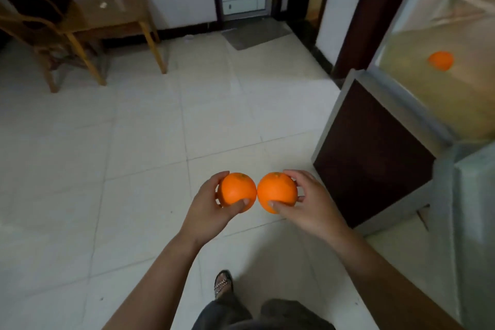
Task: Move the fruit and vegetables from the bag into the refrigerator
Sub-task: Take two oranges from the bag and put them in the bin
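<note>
Fingers [219, 177] of both our hands curl round an orange apiece, above the tiled floor [134, 142].
Our left hand [211, 206] grips the left orange [238, 190], thumb below and fingers over the top; our right hand [308, 203] grips the right orange [277, 191] the same way, and the two fruits touch side by side. To our right the refrigerator [460, 104] stands open, and a third orange [440, 60] lies on its shelf, blurred, well apart from our hands. A wooden chair [53, 43] and small table [112, 13] stand by the far wall.
</note>
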